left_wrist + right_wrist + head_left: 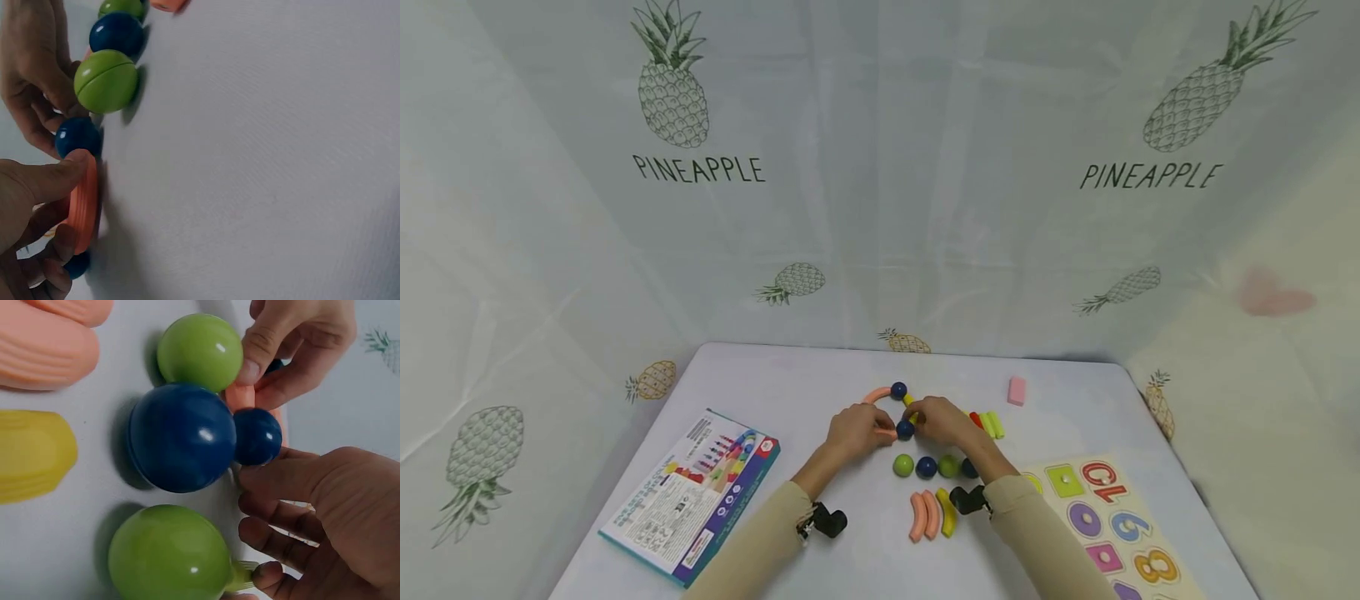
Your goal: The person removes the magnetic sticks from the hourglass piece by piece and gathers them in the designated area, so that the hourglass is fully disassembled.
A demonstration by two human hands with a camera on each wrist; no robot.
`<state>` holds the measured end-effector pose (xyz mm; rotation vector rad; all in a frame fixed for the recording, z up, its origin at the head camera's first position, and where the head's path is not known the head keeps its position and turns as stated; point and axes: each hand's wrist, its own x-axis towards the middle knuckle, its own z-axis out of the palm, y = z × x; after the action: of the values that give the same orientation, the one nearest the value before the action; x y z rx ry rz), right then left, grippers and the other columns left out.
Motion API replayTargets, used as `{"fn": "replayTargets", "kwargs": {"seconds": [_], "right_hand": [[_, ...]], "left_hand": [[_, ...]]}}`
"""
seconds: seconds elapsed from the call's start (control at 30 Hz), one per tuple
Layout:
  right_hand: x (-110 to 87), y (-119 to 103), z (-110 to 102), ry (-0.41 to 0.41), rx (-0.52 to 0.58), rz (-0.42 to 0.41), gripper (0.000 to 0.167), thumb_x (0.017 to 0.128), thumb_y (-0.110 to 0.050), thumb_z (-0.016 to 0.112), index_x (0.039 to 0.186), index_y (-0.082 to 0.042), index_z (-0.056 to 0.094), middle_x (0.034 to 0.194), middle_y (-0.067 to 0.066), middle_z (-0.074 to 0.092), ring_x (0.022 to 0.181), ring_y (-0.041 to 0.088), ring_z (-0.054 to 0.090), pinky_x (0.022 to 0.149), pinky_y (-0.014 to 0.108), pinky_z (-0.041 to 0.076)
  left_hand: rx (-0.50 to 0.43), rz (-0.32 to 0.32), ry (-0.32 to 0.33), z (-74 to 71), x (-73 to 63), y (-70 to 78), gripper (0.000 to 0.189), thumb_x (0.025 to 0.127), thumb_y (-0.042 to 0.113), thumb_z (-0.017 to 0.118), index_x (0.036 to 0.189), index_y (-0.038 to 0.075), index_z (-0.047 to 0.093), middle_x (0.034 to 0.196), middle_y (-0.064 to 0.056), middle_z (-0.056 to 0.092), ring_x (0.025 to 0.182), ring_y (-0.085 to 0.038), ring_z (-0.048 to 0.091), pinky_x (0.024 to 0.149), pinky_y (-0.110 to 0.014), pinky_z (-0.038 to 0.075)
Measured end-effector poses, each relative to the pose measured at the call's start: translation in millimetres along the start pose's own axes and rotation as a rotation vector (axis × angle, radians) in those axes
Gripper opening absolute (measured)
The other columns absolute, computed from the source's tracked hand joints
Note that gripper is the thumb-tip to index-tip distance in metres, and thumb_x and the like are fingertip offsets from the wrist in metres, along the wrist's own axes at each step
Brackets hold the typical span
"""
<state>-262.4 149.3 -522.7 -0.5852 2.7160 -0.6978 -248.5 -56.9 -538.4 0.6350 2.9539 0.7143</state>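
My left hand (pixel 856 429) pinches a curved orange stick (pixel 83 203) between thumb and fingers. The stick's end meets a small blue ball (pixel 257 436). On the other side of that ball is my right hand (pixel 942 421), its thumb and forefinger gripping it. Farther back, a second blue ball (pixel 898 390) joins another orange stick (pixel 877 395) to a yellow stick (pixel 908 401), which runs down toward the right fingertips. Those fingers partly hide the yellow stick's near end.
Green (pixel 903 465) and blue balls (pixel 927 467) line up nearer me, before orange sticks (pixel 932 514) and a yellow stick (pixel 947 512). Red (pixel 976 419) and lime sticks (pixel 992 424) lie right, a pink block (pixel 1017 391) behind. A box (pixel 696 492) lies left, a number board (pixel 1108 525) right.
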Motion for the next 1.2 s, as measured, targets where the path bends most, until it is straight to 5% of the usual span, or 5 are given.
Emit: {"fn": "replayTargets", "kwargs": {"seconds": [0.17,0.47,1.0,1.2], "right_hand": [[0.0,1.3,0.2,0.012,-0.016,-0.005,0.023,0.093,-0.004,0.067,0.111,-0.017,0.075,0.104,0.000,0.070,0.089,0.017,0.056,0.095,0.044,0.050],[2.2,4.3,-0.6,0.055,-0.092,0.002,0.026,0.093,-0.004,0.065,0.115,-0.016,0.073,0.102,0.001,0.069,0.087,0.017,0.057,0.092,0.042,0.051],[1.8,3.3,2.6,0.027,-0.127,-0.002,0.026,0.089,-0.009,0.071,0.113,-0.018,0.073,0.099,-0.001,0.065,0.086,0.016,0.056,0.086,0.039,0.052],[0.2,-2.3,2.8,-0.017,-0.122,0.047,0.037,0.087,-0.018,0.076,0.124,-0.022,0.069,0.102,-0.002,0.061,0.085,0.016,0.054,0.082,0.036,0.051]], "left_hand": [[0.012,0.027,-0.005,1.5,1.8,-4.4,0.012,0.083,0.037,0.083,0.093,0.029,0.079,0.083,0.015,0.071,0.067,-0.007,0.056,0.054,-0.028,0.045],[-0.002,0.026,-0.014,1.2,2.6,-11.1,0.011,0.083,0.037,0.083,0.089,0.028,0.080,0.082,0.013,0.068,0.069,-0.008,0.055,0.057,-0.027,0.044],[-0.060,0.010,-0.003,2.4,0.9,-11.1,0.010,0.082,0.032,0.084,0.090,0.026,0.080,0.086,0.013,0.072,0.078,-0.010,0.064,0.065,-0.031,0.051],[-0.070,-0.001,-0.009,2.5,1.3,-11.6,0.012,0.083,0.032,0.084,0.092,0.026,0.081,0.089,0.012,0.073,0.079,-0.011,0.064,0.066,-0.032,0.052]]}}
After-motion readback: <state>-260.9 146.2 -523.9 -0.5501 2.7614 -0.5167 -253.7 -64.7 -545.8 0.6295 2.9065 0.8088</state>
